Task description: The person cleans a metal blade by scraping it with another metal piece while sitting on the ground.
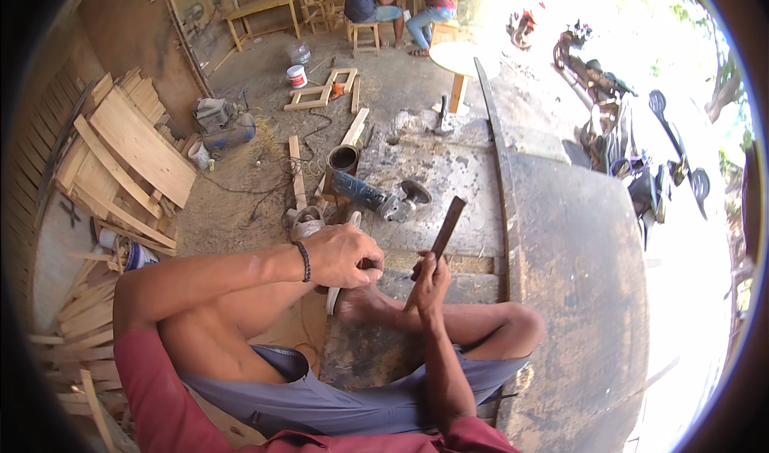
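My right hand point(430, 283) is wrapped round a flat, dark strip point(450, 225), seemingly metal, that points up and away from me. Left of it, my left hand point(346, 257) hovers over my shin with its fingers curled in; whatever lies inside them, if anything, is hidden. The two hands are apart. Just beyond them a blue angle grinder point(360, 192) lies on the stained board point(473, 181), its round disc point(415, 193) toward the right. A dark-mouthed round can point(343, 159) stands behind the grinder's left end.
A hammer point(444, 116) rests at the board's far end. Stacked planks point(136, 148) lean at left, near a compressor point(224, 123). A wooden frame point(324, 92) and white bucket point(296, 76) are on the floor. Two people point(366, 0) sit at the back. Motorbikes point(601, 116) stand at right.
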